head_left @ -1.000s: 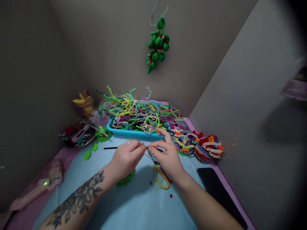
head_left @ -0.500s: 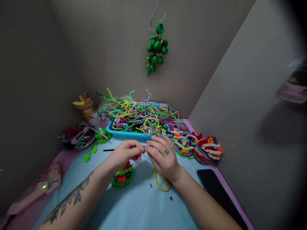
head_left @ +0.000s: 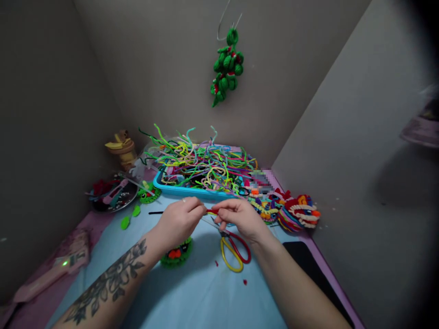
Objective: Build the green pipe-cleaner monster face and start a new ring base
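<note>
Between the fingertips of both hands, over the middle of the table, is a short fuzzy red pipe cleaner piece (head_left: 212, 211) with a bit of yellow beside it. My left hand (head_left: 183, 219) pinches its left end, knuckles up. My right hand (head_left: 242, 220) is closed on the other end with thumb and fingers. Beneath my right hand lie scissors (head_left: 223, 256) with one yellow and one red handle, their blades partly hidden. A round green fuzzy figure (head_left: 176, 258) with an orange middle sits below my left hand, partly covered by it. A black stick (head_left: 156, 212) pokes out left of that hand.
A blue tray (head_left: 192, 192) heaped with colourful pipe cleaners stands behind my hands. Fuzzy figures (head_left: 298, 214) lie at the right, above a black phone-like slab (head_left: 308, 269). At the left are a metal bowl (head_left: 128, 201), green pieces (head_left: 125, 222) and a pink glue gun (head_left: 55, 269).
My right hand has turned and drawn back slightly, uncovering the red piece and the scissors' red handle. My left hand has rolled knuckles up. The view has shifted slightly.
</note>
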Demonstrator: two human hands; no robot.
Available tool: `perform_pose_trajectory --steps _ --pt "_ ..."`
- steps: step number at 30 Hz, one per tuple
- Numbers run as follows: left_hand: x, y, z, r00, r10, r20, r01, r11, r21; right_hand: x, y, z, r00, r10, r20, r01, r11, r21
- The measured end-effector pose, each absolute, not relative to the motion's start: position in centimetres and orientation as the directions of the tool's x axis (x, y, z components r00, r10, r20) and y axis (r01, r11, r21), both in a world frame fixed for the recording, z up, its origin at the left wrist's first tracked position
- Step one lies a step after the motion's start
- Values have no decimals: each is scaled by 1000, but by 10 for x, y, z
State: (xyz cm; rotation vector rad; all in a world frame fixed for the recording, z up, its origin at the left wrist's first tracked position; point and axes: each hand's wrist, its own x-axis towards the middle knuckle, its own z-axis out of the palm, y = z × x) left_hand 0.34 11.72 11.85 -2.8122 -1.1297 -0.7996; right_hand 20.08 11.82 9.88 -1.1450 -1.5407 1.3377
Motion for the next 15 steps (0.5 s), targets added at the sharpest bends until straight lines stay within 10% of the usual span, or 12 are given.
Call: perform_pose_trajectory --steps 7,15 --pt "12 122 111 457 826 329 611 -561 558 195 106 105 -270 717 643 716 596 -363" --pt "17 115 102 467 815 342 667 -579 469 191 106 101 -339 754 562 693 604 -393"
